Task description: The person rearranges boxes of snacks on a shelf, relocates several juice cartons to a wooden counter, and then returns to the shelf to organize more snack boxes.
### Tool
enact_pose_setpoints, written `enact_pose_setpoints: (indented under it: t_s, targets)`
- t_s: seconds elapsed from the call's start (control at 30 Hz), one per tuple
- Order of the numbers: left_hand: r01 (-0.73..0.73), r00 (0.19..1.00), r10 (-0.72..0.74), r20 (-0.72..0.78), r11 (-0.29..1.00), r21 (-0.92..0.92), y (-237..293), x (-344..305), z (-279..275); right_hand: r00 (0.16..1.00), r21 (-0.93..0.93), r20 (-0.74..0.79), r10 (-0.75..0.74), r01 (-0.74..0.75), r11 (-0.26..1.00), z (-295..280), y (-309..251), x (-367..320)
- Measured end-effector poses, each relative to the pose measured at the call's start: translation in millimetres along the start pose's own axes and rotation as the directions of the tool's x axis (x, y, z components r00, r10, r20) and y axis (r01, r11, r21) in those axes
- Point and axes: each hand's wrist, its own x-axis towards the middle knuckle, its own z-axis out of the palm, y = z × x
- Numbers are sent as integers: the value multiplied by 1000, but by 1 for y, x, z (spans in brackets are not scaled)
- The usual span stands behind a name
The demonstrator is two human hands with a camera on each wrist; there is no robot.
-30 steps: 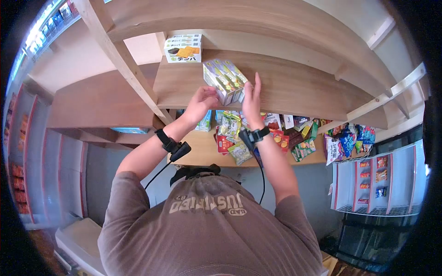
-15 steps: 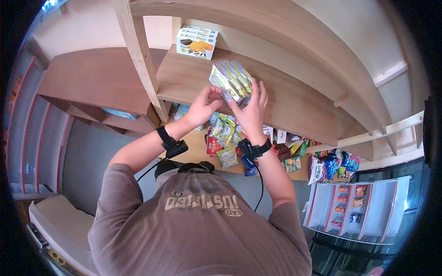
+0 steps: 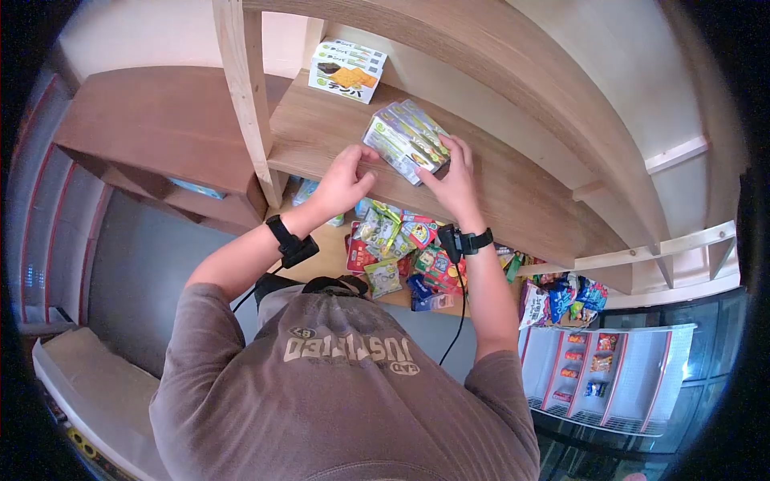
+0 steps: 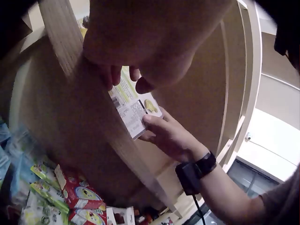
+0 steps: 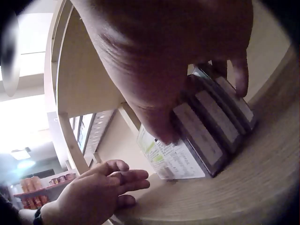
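A row of slim white, green and purple boxes (image 3: 399, 150) stands tilted on the upper wooden shelf (image 3: 313, 128). My right hand (image 3: 457, 192) grips the row from its right side, thumb on the front face and fingers over the far side; the right wrist view shows the narrow sides of the boxes (image 5: 201, 133). Just left of them is my left hand (image 3: 342, 188), its fingers loosely bent and holding nothing. A gap separates that left hand (image 5: 96, 194) from the boxes in the right wrist view.
White cracker boxes (image 3: 346, 72) stand at the back left of the shelf, beside a wooden upright (image 3: 243, 80). Colourful snack packets (image 3: 385, 240) lie on the lower level. A brown cabinet (image 3: 160, 120) is at left, a white rack (image 3: 605, 377) at lower right.
The head view has turned, shifting the surroundings. My right hand has closed round the boxes' right side, and my left hand has come away from their left side. The row leans more.
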Motion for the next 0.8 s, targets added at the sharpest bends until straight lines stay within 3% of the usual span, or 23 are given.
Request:
enact_pose_setpoints:
  t_s: [0.1,0.17,0.2,0.27,0.3,0.33,0.37,0.47,0.53,0.6,0.67,0.8]
  targets:
    - [66,994,-73,79,994,82,6,-2,-1,999,-84,-34,41,-43,995,5,-15,-6]
    - [-163,983,145,112,969,183,7,-3,3,996,-140,-54,77,-84,987,5,-37,-8]
    - [-165,983,145,116,969,185,10,-5,4,998,-69,-21,56,-58,996,3,-51,-10]
    - [-77,996,77,36,997,-15,15,-9,9,999,-4,12,37,-37,999,4,-64,-13]
    - [22,1000,-20,24,995,-102,17,-7,6,991,124,75,107,-115,986,5,-67,-14]
    - [22,999,-19,27,994,-102,20,-5,2,975,246,147,165,-197,949,4,-73,-14]
    - [24,1000,-24,-3,987,-157,24,-2,-4,938,549,289,192,-326,770,1,-81,-14]
    - [40,999,-41,-3,978,-204,6,9,-14,934,622,314,173,-340,705,3,-82,-11]
    - [-76,990,81,-117,996,49,0,13,-17,935,662,327,137,-330,673,12,-66,-11]
    - [-39,992,44,-117,998,50,-1,15,-19,937,698,336,100,-319,641,15,-60,-11]
    - [-90,987,91,-132,996,14,2,18,-16,935,756,352,40,-309,576,15,-59,-12]
    - [-64,983,116,-145,945,320,19,19,-17,940,788,341,-25,-272,552,15,-55,-12]
